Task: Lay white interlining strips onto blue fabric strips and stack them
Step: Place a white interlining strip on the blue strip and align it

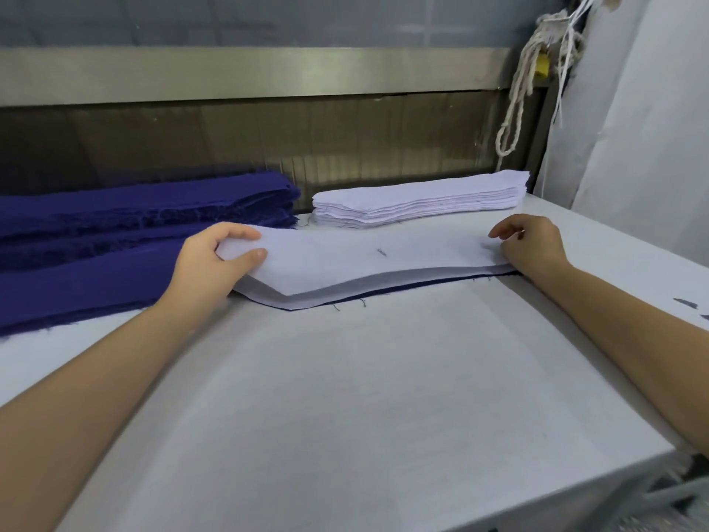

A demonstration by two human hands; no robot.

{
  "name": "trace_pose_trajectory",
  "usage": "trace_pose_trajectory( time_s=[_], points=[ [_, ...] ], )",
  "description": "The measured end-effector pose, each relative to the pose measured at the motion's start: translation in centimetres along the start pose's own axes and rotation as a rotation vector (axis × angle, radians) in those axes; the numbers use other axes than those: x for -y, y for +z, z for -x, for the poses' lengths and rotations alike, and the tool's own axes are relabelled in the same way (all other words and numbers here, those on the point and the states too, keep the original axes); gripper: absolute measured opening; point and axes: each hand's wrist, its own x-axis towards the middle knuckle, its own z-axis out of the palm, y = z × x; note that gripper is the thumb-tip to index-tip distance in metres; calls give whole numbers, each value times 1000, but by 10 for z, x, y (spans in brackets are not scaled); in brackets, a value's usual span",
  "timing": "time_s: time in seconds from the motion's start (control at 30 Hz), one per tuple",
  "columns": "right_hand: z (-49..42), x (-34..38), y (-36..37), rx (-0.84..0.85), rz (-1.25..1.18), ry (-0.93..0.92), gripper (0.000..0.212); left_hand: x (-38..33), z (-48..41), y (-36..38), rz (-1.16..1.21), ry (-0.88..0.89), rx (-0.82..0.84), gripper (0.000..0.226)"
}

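- Left hand (215, 259): thumb on top and fingers curled over the far edge, gripping the left end of the white interlining strip (364, 259).
- Right hand (531, 243): fingers curled down, holding the same strip's right end; the two hands are well apart, one at each end.
- White interlining strip: stretched between the hands, left end lifted off the counter (364, 397), right end lower. A small loose thread lies on it, about midway.
- Pale layer (345, 288): just under the held strip's near edge, in its shadow.
- Blue fabric strip (383, 292): lowest layer between the hands, flat on the counter; only a thin dark near edge shows.
- Stack of white strips (418, 201): beyond the hands, nearer the right one, edges neatly squared.
- Pile of blue strips (115, 240): left of the left hand and reaching beyond it, edges frayed.
- Pale cord (514, 109): hanging in a loop beyond the right hand.
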Motion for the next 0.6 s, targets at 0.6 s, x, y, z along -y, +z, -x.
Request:
trace_pose_trajectory(
  time_s=[0.6],
  points=[
    [-1, -4, 0, 88, 159, -38, 21, 2, 8, 3, -494, 131, 181, 25]
  ],
)
